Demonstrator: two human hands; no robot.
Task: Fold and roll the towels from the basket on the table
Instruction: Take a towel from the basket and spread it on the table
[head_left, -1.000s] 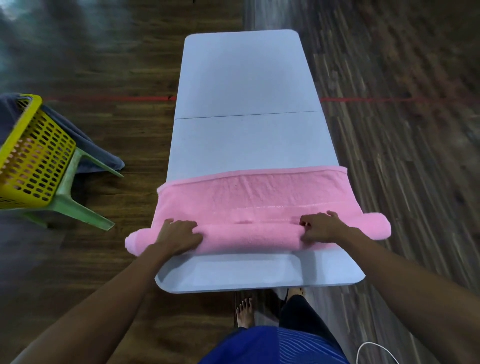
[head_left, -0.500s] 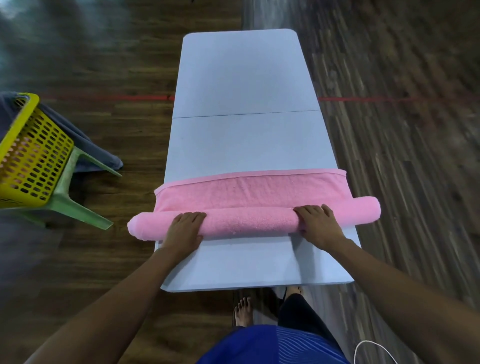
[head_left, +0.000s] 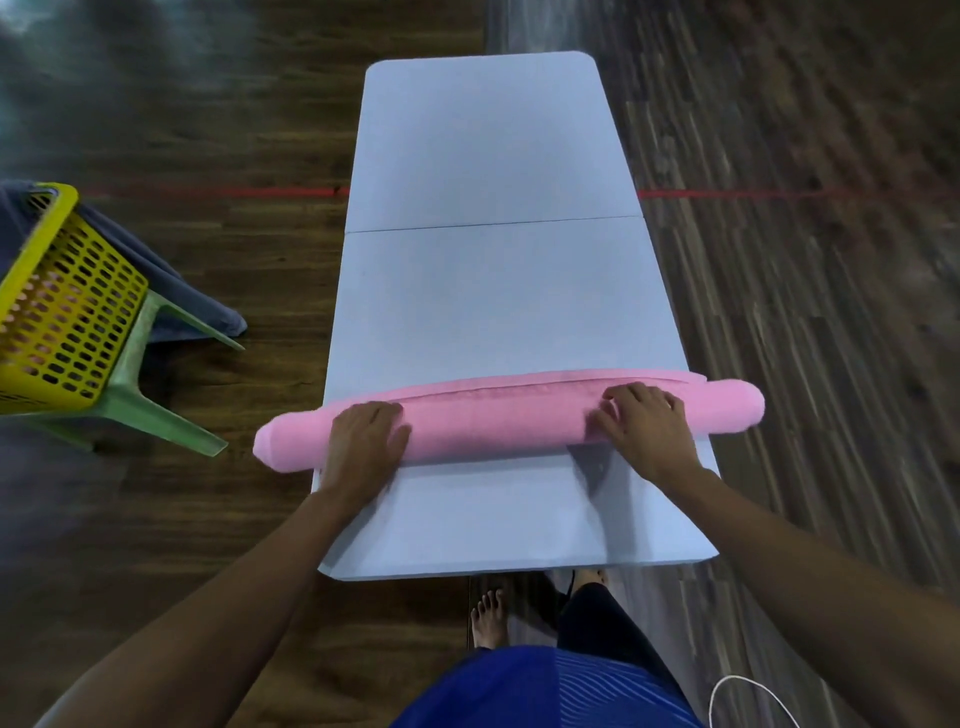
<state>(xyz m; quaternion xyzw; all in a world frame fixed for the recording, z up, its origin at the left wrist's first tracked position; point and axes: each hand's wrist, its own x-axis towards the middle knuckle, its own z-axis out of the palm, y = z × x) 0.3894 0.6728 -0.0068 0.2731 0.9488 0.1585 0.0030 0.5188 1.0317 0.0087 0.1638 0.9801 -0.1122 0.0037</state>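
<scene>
the left hand (head_left: 366, 441) and right hand (head_left: 644, 431) pressed open-palmed, fingers nearly straight, on the long pink terry towel roll (head_left: 493, 428) under them across the pale grey folding counter (head_left: 493, 286). rolling looked almost finished; a thin flap beyond the hands likely needed one even forward push.

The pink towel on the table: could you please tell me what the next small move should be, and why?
Probably a short forward roll with both hands: the left hand and right hand press on the pink towel, and only a thin flat strip lies unrolled beyond it.
</scene>
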